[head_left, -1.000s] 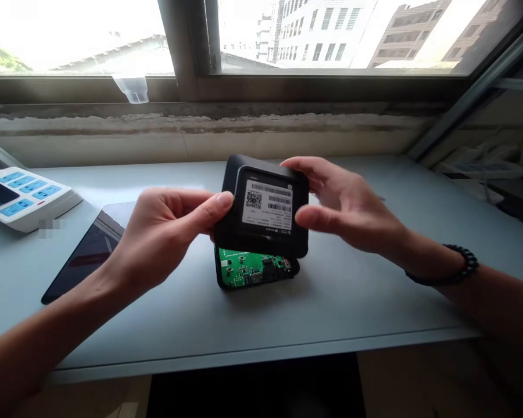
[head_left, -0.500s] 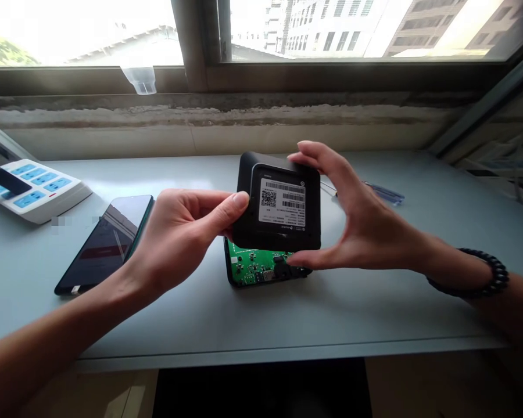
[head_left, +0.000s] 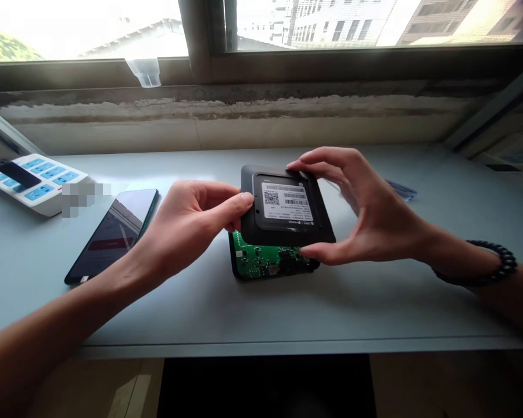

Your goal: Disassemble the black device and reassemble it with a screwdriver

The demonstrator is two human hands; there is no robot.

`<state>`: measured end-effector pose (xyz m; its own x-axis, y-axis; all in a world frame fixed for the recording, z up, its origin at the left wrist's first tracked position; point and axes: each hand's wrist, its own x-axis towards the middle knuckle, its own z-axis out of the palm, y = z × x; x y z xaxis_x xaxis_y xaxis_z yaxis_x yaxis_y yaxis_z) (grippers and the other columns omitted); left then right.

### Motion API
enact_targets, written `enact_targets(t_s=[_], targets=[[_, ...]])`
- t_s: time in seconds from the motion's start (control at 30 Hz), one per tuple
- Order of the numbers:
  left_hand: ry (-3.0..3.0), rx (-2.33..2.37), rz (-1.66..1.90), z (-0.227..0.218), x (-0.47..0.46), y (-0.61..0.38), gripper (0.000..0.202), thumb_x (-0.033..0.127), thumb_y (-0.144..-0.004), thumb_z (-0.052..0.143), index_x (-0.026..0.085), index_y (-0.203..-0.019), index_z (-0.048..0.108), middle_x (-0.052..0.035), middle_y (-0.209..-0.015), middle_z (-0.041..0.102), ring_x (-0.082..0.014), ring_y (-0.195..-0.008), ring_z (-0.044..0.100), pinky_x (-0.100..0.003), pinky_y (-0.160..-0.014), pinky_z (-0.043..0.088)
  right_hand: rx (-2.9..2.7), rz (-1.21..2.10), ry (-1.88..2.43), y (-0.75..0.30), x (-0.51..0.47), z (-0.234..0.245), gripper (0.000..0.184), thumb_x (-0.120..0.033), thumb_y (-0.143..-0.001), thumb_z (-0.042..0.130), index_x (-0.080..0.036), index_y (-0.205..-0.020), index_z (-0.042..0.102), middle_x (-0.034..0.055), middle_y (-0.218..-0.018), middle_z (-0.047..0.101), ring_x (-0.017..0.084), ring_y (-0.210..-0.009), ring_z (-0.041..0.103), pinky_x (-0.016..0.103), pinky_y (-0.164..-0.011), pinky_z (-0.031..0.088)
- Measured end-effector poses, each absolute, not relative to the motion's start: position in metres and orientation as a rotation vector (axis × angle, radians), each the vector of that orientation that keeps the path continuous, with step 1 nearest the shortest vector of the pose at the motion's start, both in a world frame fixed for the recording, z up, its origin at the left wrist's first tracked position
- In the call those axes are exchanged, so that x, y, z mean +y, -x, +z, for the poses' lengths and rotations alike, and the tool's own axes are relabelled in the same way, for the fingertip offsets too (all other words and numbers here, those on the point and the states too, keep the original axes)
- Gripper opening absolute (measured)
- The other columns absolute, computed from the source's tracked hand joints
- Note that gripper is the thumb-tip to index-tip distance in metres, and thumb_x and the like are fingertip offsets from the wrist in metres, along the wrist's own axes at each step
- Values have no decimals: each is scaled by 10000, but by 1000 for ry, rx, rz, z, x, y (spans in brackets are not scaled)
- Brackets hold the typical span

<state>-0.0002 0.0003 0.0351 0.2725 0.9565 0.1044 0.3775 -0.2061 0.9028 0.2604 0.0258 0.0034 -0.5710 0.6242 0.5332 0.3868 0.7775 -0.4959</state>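
A black plastic cover (head_left: 287, 232) with a white barcode label is held between both hands, tilted slightly over the device's lower half. My left hand (head_left: 192, 223) pinches its left edge with thumb on top. My right hand (head_left: 366, 215) grips it by the far edge and the near right corner. Beneath it lies the black bottom shell with a green circuit board (head_left: 261, 261), resting on the table (head_left: 200, 307); only the board's front strip shows.
A dark phone (head_left: 113, 232) lies face up to the left. A white power strip (head_left: 35, 180) with blue sockets sits at the far left. A bluish tool (head_left: 401, 188) lies behind my right hand. A wall and window sill run along the back.
The cover has come down and flattened from a steep tilt to nearly level over the circuit board. My right hand shifted to grip it at far edge and near corner.
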Motion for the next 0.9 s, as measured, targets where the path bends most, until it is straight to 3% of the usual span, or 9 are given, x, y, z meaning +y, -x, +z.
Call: enact_targets(t_s=[0.17, 0.3, 0.5, 0.67, 0.8, 0.9], targets=[[-1696, 1140, 935, 33, 2, 1, 236, 352, -877, 739, 181, -717, 770, -18, -700, 718, -157, -721, 668, -253, -683, 546, -2254, 550, 702, -263, 30, 0, 933, -447, -653, 887, -405, -1448, 400, 51, -1430, 502, 344, -1411, 486, 577, -1272, 347], [-1652, 1069, 976, 32, 2, 1, 221, 377, -865, 769, 173, -790, 803, -30, -738, 747, -169, -733, 696, -275, -701, 582, -2278, 553, 758, -264, 29, 2, 932, -439, -668, 877, -452, -1459, 384, 17, -1476, 463, 339, -1453, 439, 559, -1300, 311], [-1652, 1095, 1001, 29, 2, 3, 227, 397, -863, 771, 174, -863, 812, -39, -798, 768, -179, -748, 703, -292, -714, 598, -2283, 515, 802, -263, 26, 6, 899, -472, -673, 861, -459, -1439, 390, 10, -1469, 483, 346, -1455, 442, 573, -1272, 361], [-1743, 1184, 998, 35, -3, -1, 203, 369, -853, 752, 194, -759, 793, -21, -761, 759, -177, -710, 690, -279, -661, 576, -2307, 480, 800, -261, 24, 6, 875, -403, -678, 850, -432, -1424, 395, 24, -1455, 505, 347, -1423, 472, 548, -1256, 396], [-1895, 1349, 1021, 38, -7, -4, 341, 419, -900, 669, 206, -648, 753, -12, -654, 708, -176, -658, 654, -271, -581, 521, -2310, 491, 791, -261, 23, 6, 837, -389, -667, 847, -421, -1383, 415, 29, -1416, 527, 339, -1398, 495, 532, -1250, 405], [-2013, 1443, 1136, 33, -5, -2, 332, 434, -944, 614, 214, -749, 768, -17, -786, 756, -192, -753, 689, -291, -670, 551, -2317, 516, 794, -261, 24, 5, 810, -391, -654, 857, -361, -1350, 443, 59, -1388, 551, 338, -1357, 527, 522, -1189, 465]])
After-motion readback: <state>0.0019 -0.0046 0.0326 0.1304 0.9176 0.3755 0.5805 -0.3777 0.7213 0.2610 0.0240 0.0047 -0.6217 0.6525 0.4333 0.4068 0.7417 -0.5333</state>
